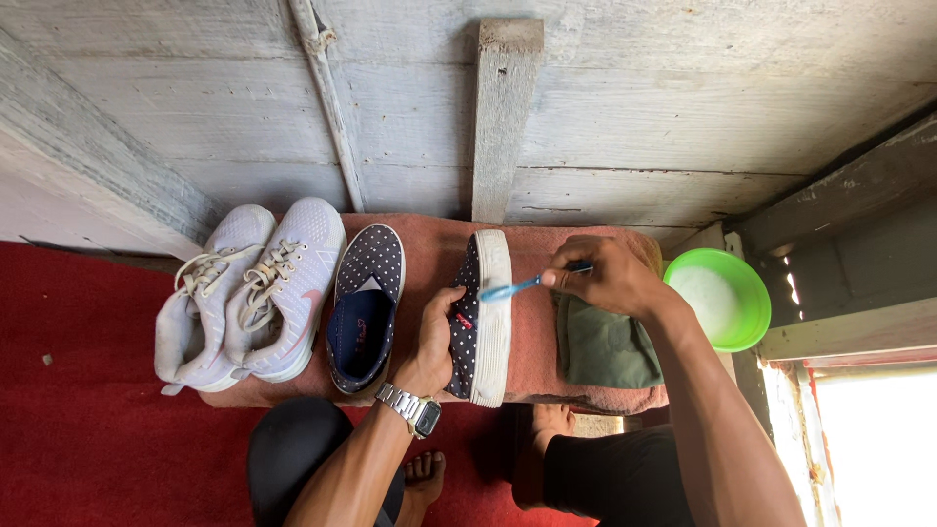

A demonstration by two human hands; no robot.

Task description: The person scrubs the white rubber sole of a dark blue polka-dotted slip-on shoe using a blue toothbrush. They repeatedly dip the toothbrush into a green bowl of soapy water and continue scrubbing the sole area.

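Observation:
My left hand grips a dark polka-dot slip-on shoe, holding it on its side so the white sole faces right. My right hand holds a blue toothbrush, its bristle end resting on the white sole near the toe. A metal wristwatch sits on my left wrist. The matching polka-dot shoe lies upright just to the left on a reddish towel.
A pair of white lace-up sneakers stands at the towel's left end. A folded green cloth lies under my right forearm. A green bowl with white contents sits at right. Wooden plank wall behind, red carpet below.

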